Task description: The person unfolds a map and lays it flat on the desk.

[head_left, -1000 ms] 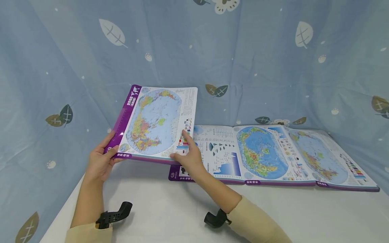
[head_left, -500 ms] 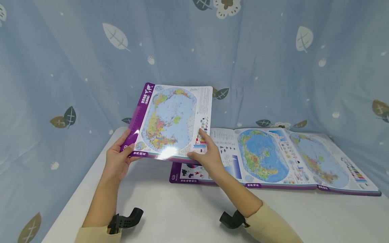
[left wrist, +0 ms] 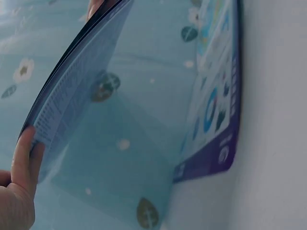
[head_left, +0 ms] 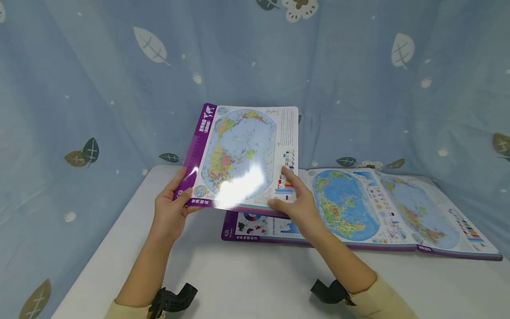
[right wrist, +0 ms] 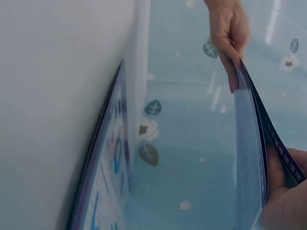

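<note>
Both hands hold up a laminated world map (head_left: 243, 146) with a purple left margin, tilted above the table. My left hand (head_left: 171, 212) grips its lower left corner, thumb on top and fingers beneath. My right hand (head_left: 303, 206) holds the lower right edge, thumb and a finger on the printed face. In the right wrist view the map (right wrist: 249, 124) shows more than one layer, with part of the right hand (right wrist: 288, 206) between two of them. Below lies a geography sheet (head_left: 253, 226), partly covered by the held map.
A blue relief world map (head_left: 346, 204) and another political world map (head_left: 422, 208) lie in a row to the right of the geography sheet. White table (head_left: 247, 274) shows in front of them. A blue leaf-patterned curtain (head_left: 223, 53) hangs close behind.
Both hands have carried the held map to the right and slightly up, so it now covers more of the geography sheet. The row of maps on the table stays put.
</note>
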Demonstrator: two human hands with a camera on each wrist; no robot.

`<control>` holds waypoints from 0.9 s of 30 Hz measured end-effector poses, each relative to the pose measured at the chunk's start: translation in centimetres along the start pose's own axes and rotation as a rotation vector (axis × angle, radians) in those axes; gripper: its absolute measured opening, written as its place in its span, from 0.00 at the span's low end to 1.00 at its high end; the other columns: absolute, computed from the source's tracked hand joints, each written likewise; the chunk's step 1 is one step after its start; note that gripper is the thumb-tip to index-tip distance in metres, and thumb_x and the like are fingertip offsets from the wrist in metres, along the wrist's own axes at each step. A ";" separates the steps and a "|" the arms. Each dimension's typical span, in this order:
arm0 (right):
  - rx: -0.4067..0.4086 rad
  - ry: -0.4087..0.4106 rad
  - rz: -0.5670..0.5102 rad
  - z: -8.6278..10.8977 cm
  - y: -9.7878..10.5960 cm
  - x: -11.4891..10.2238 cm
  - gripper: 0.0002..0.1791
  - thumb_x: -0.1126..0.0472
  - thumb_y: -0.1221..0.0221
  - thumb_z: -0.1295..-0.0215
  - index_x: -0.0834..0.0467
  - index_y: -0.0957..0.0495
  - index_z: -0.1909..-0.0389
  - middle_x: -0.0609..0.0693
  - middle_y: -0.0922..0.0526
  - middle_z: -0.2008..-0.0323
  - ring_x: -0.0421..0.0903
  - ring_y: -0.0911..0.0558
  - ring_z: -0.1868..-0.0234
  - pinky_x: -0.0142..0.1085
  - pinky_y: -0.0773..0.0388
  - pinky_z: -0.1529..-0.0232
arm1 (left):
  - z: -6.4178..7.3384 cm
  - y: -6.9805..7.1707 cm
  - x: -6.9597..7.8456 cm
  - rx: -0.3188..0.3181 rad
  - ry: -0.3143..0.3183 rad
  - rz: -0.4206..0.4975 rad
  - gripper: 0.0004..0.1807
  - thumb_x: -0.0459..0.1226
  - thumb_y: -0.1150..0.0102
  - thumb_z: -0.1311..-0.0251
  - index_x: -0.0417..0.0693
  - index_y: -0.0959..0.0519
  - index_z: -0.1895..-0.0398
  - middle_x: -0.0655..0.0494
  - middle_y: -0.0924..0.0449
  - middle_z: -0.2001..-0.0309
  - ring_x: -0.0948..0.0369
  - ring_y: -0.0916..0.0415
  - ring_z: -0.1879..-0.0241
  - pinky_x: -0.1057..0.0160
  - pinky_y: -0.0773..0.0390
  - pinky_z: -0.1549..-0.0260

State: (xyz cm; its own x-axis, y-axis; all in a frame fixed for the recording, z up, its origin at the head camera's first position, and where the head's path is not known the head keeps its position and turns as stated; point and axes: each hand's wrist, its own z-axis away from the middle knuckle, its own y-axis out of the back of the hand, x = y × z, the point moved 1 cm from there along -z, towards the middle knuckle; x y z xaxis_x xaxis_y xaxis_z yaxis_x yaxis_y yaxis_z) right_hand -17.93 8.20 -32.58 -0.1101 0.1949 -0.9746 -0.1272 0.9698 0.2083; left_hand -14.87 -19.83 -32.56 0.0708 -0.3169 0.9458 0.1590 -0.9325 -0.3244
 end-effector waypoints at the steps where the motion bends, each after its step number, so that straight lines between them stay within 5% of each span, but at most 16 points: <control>1: 0.002 0.001 0.005 0.1 0.3 0.0 0.48 0.62 0.31 0.47 0.36 0.44 0.29 0.47 0.39 0.31 0.51 0.30 0.38 0.45 0.24 0.43 | 0.1 -0.3 -0.1 -0.006 -0.003 0.003 0.30 0.29 0.59 0.30 0.59 0.45 0.27 0.50 0.45 0.33 0.64 0.21 0.53 0.63 0.18 0.59; 17: 0.037 -0.078 0.081 1.9 4.5 1.5 0.47 0.56 0.33 0.45 0.36 0.48 0.28 0.51 0.42 0.30 0.54 0.27 0.43 0.36 0.21 0.50 | 0.7 -3.5 -3.6 -0.139 0.010 0.076 0.31 0.26 0.68 0.28 0.59 0.47 0.26 0.48 0.44 0.30 0.62 0.22 0.49 0.60 0.19 0.56; 27: 0.007 -0.091 0.120 1.6 5.6 4.2 0.46 0.62 0.34 0.44 0.45 0.48 0.27 0.52 0.50 0.26 0.57 0.52 0.26 0.52 0.36 0.35 | 0.7 -4.4 -6.5 -0.113 0.070 0.048 0.31 0.25 0.68 0.29 0.57 0.49 0.26 0.45 0.49 0.28 0.43 0.35 0.37 0.59 0.19 0.55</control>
State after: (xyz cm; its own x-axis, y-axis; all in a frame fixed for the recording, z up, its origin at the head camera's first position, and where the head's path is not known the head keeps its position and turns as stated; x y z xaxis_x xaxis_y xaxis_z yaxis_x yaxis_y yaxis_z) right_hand -17.53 14.72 -35.58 -0.0346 0.3216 -0.9463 -0.1116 0.9397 0.3234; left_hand -15.33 -13.51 -37.25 0.0057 -0.3690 0.9294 0.0454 -0.9284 -0.3689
